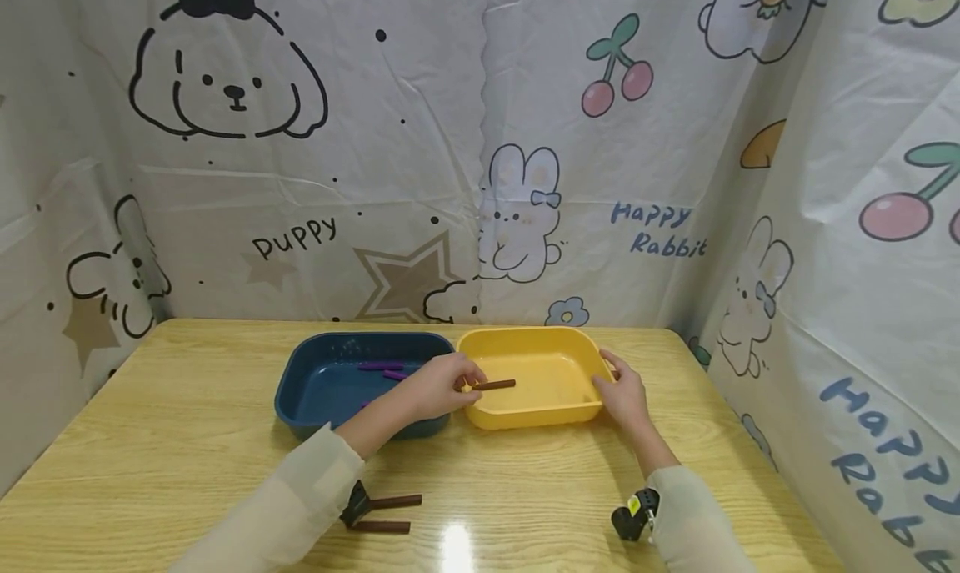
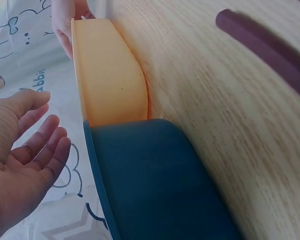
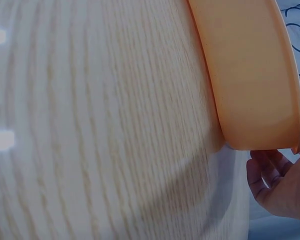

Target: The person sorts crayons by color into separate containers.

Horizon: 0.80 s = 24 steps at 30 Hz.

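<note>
My left hand is over the left end of the yellow tray, its fingers loosely bent. A short brown stick lies close by its fingertips, inside the tray's outline in the head view. The left wrist view shows the left hand with thumb and fingers apart and nothing between them; the tray walls hide the stick there. My right hand holds the yellow tray's right end, thumb at the rim and fingers outside. In the right wrist view, the fingers of that hand curl against the tray's end wall.
A dark blue tray stands directly left of the yellow one, with purple sticks in it. Two brown sticks lie on the wooden table near the left forearm. A printed cloth hangs behind the table and on both sides.
</note>
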Motion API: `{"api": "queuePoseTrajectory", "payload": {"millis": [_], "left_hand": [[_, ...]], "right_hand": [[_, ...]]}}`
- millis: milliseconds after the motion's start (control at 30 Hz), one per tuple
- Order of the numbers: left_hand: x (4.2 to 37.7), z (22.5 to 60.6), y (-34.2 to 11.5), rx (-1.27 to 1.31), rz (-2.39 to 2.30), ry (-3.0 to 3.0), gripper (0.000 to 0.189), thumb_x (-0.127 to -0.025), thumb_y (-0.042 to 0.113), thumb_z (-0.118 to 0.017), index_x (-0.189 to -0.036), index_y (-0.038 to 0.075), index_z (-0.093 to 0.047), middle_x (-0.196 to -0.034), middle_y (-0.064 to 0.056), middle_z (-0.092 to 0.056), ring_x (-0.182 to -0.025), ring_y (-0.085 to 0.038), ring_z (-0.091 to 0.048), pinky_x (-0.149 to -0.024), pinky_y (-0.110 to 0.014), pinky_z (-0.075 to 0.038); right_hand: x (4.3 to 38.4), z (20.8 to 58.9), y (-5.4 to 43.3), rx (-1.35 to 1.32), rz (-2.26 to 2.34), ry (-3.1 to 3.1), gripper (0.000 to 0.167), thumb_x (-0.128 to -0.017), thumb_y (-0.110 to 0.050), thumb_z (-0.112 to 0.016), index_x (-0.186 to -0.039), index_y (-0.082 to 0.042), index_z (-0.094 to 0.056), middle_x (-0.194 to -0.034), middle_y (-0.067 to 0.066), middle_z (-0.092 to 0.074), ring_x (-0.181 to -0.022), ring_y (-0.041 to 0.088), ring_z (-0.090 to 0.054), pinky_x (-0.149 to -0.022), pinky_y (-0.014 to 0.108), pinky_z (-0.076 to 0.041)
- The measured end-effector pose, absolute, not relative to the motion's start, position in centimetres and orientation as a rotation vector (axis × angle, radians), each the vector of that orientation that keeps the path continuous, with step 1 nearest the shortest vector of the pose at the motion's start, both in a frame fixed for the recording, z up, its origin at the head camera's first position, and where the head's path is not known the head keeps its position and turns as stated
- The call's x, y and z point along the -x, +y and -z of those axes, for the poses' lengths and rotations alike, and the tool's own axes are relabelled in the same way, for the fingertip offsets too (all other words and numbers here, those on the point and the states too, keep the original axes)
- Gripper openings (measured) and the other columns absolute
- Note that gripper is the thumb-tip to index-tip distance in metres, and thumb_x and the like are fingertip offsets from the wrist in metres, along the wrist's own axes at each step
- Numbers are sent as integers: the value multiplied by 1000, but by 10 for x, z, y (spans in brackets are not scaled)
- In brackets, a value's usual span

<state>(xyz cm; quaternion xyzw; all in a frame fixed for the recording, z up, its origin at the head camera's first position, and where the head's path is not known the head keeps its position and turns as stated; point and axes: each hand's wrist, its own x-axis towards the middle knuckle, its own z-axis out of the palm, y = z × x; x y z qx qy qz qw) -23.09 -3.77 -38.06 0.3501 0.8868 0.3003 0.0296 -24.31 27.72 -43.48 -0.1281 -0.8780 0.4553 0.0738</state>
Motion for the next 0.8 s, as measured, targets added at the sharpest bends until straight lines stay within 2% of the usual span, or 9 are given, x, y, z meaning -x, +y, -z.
{"api": "queuePoseTrajectory", "payload": {"millis": [367,800], "left_hand": [[209,383,-56,-1118,-950,2679,20,-87,18,-65,-104,8,-68,-92,-4,-61,-85,-20,-58,-74,-27,-49],[192,386,-86,-1129,-930,2616,14,-86,16,-66,-99,11,-70,-87,0,-61,-78,-8,-54,-70,-21,-48]], "right_hand": [[245,439,278,388,-1356,-2645,52,-91,-11,-54,-141,-11,-42,-116,26,-56,-90,24,-58,-66,22,-50],[244,437,279,397,-1357,-2645,53,-91,-11,-54,-142,-12,-41,-119,26,-55,-97,27,-57,-68,23,-50]]}}
